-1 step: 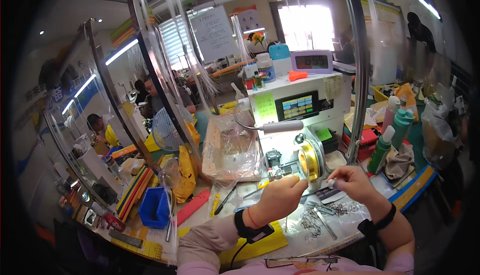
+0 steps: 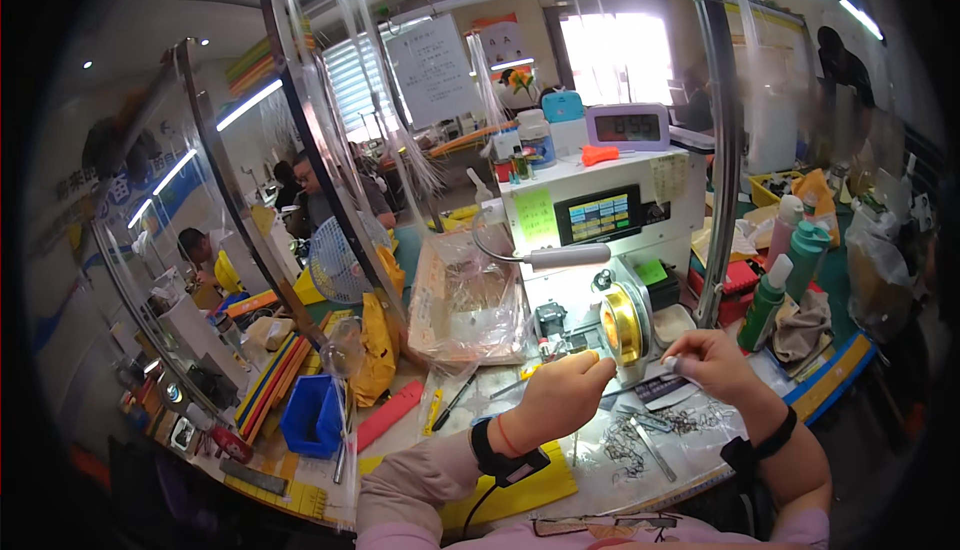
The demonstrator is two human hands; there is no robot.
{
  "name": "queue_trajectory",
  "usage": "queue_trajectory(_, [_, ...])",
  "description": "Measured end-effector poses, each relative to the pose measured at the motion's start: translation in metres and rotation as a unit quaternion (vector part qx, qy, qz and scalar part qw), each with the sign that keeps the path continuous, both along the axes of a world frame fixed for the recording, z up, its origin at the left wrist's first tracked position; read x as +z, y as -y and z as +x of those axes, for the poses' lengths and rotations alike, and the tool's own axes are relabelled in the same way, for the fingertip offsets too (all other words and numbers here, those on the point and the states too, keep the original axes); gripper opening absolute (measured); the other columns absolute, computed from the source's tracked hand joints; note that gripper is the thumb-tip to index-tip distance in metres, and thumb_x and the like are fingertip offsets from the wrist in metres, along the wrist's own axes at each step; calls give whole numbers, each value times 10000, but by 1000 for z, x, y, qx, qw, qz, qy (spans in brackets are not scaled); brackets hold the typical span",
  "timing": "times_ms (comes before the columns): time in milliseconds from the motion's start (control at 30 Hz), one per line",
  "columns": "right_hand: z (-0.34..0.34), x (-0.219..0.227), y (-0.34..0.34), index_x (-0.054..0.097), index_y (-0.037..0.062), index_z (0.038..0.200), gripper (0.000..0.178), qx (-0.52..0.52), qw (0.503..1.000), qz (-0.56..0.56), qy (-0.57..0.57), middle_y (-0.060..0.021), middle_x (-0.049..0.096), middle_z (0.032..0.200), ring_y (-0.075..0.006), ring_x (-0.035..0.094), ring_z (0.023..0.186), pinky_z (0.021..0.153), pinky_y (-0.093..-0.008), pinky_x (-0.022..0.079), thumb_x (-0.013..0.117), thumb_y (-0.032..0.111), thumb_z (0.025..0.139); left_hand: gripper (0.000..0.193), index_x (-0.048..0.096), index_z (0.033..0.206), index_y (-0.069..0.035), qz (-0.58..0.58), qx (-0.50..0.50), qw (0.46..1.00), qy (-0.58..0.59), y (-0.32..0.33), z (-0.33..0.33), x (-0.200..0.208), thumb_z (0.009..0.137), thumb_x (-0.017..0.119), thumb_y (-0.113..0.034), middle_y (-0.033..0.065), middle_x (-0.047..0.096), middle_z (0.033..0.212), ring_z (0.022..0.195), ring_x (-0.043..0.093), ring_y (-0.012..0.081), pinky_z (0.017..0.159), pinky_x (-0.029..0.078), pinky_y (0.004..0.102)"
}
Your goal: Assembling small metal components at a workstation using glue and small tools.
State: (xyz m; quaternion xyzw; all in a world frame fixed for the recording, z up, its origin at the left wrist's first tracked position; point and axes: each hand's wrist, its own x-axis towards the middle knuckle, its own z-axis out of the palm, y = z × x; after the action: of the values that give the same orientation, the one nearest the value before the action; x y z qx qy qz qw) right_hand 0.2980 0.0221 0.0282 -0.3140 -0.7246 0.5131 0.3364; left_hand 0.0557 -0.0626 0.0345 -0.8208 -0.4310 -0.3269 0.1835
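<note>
Right hand [image 2: 718, 368]: thumb and forefinger drawn together, pale bit at their tips; cannot tell if pinched or worn. Left hand [image 2: 562, 395]: fingers curled; contents hidden, grasp cannot be told. Gold spool [image 2: 626, 324] just beyond, between the hands, at the white machine [image 2: 625, 172]. Judgement: steady wrists, light fingertip pressure; keep cable [image 2: 478, 510] clear. Surface: dark tangles [image 2: 622, 450] beside a metal tool [image 2: 654, 450]; blue bin [image 2: 305, 438] at left. Room: bright window [image 2: 615, 58], seated person [image 2: 318, 205] back left.
</note>
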Motion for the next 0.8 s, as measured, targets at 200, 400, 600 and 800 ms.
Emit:
queue_trajectory(200, [35,3,-38,647,-10,840,60,-134,988,81,9,86,457,616,8,368,546,470,-203,282,667,3,786,88,578,866,-74,-68,24,994,82,-11,-2,-9,887,605,-155,98,552,742,643,579,297,540,462,372])
queue_trajectory(400, [60,-15,-77,646,40,838,82,-349,886,279,128,-46,583,635,-180,563,580,537,-329,427,678,57,764,88,581,883,-61,-123,45,986,102,-22,-6,-20,886,593,-148,121,577,775,710,583,335,614,463,414])
queue_trajectory(600, [75,6,-85,621,94,853,102,-550,725,347,226,-129,657,773,-335,646,750,663,-447,501,665,137,771,136,567,991,14,-170,-33,968,181,-43,-14,-43,929,569,-107,162,637,959,992,635,273,826,486,324])
queue_trajectory(800, [27,-14,-87,641,115,806,81,-421,764,405,274,-89,651,755,-293,657,737,633,-430,512,631,168,745,458,334,1361,37,-293,-176,833,436,-67,2,-53,993,503,-177,117,546,1233,1133,533,173,989,393,287])
